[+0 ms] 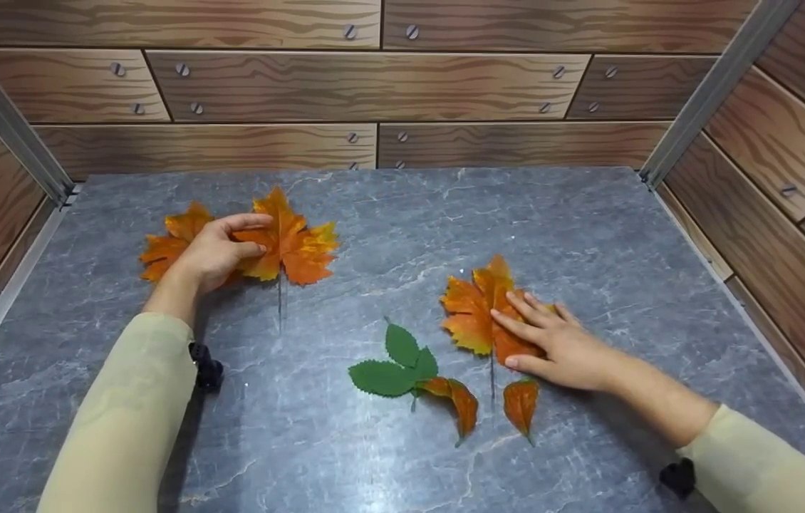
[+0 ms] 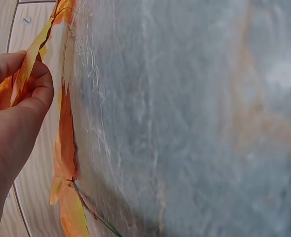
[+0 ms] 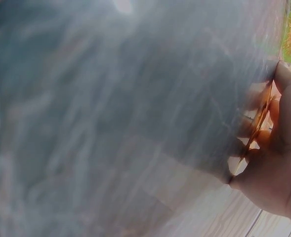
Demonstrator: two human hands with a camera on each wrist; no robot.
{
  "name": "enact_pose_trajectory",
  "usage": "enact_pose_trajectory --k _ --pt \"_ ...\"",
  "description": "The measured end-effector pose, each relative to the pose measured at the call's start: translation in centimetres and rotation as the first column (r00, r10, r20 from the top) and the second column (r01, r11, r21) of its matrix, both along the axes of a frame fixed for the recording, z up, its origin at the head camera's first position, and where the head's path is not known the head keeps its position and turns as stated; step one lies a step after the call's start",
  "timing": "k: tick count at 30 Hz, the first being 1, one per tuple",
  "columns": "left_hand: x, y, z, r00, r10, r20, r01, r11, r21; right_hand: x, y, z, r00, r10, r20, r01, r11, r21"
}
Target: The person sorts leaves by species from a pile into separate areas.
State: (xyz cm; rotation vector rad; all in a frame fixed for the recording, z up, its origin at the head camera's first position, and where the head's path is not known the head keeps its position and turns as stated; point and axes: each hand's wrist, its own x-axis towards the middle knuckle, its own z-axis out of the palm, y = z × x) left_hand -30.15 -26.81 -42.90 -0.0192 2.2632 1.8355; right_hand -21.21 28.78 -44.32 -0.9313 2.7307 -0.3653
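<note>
A person's two forearms, in long sleeves of the same pale yellow-green fabric. The left sleeve [image 1: 117, 420], toward the left edge of the worktop [image 1: 288, 463], is mostly smooth, with a faint, slightly darker mottled patch along the forearm. Its cuff [image 1: 164, 324] is plain and stops short of the wrist, leaving the left hand [image 1: 214, 249] bare. A small black device [image 1: 207, 367], lumpy and rounded, juts from the inner side just below that cuff. The right sleeve [image 1: 766, 456], near the right front corner, matches in colour and is faintly mottled too. It also stops short of the wrist; the right hand [image 1: 565, 343] is bare. A second black device [image 1: 679, 477], compact and blocky, sits at its cuff's edge, its details too small to tell.
</note>
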Motion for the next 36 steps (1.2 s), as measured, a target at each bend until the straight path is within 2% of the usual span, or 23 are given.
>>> enact_pose_trajectory --k 8,15,23,29,36 --pt "-0.08 -0.2 -0.42 1.0 0.002 0.002 -0.002 0.998 -0.056 0.02 -0.1 0.04 1.0 0.0 0.006 0.0 1.0 -0.011" --pt "-0.07 0.01 -0.17 0.999 -0.015 -0.048 0.009 0.993 -0.118 -0.05 -0.07 0.01 1.0 0.004 -0.001 -0.004 1.0 -0.009" --pt "-0.04 0.1 0.31 0.999 -0.02 -0.044 0.013 0.987 -0.159 -0.02 -0.04 -0.02 1.0 0.007 -0.005 -0.007 1.0 -0.012" --pt "-0.03 0.2 0.34 0.998 -0.05 -0.046 0.041 0.982 -0.182 -0.02 0.08 -0.1 1.0 0.001 -0.007 -0.002 1.0 -0.007" --pt "-0.2 0.56 0.21 0.994 -0.08 -0.079 0.059 0.969 -0.242 -0.06 0.04 -0.16 1.0 -0.014 0.011 0.014 1.0 -0.003"
